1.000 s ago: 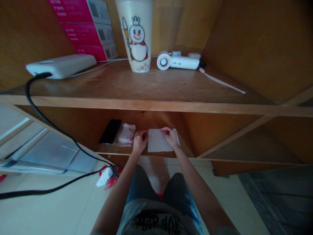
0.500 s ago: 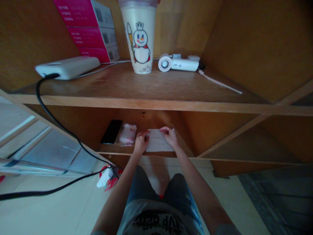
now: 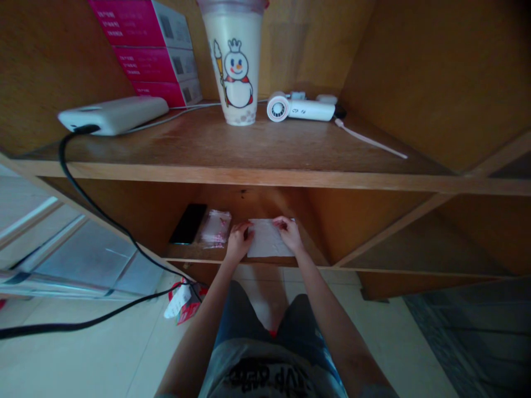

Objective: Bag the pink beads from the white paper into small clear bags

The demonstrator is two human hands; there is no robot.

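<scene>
A white tissue point(image 3: 267, 243) lies spread flat on the lower shelf in front of me. My left hand point(image 3: 239, 240) is at its left edge, with curled fingers closed on the upper left corner. Over the upper right part is my right hand point(image 3: 289, 232), thumb and fingers pinched together on the sheet. The fingertips are small and partly hidden in both hands. Just left of my left hand sits a clear plastic packet point(image 3: 215, 228) with pink marks. Beyond that packet, a black phone point(image 3: 188, 224) lies flat.
On the upper shelf point(image 3: 249, 149) stand a milk tea cup point(image 3: 238, 72), pink boxes point(image 3: 141, 61), a white power bank point(image 3: 116, 115) and a small white fan point(image 3: 307, 109). A black cable point(image 3: 103, 207) hangs down at the left. A red and white packet point(image 3: 185, 304) is on the floor.
The view has shifted very slightly. Both hands stay at the tissue in almost the same pose, and the tissue lies where it was.
</scene>
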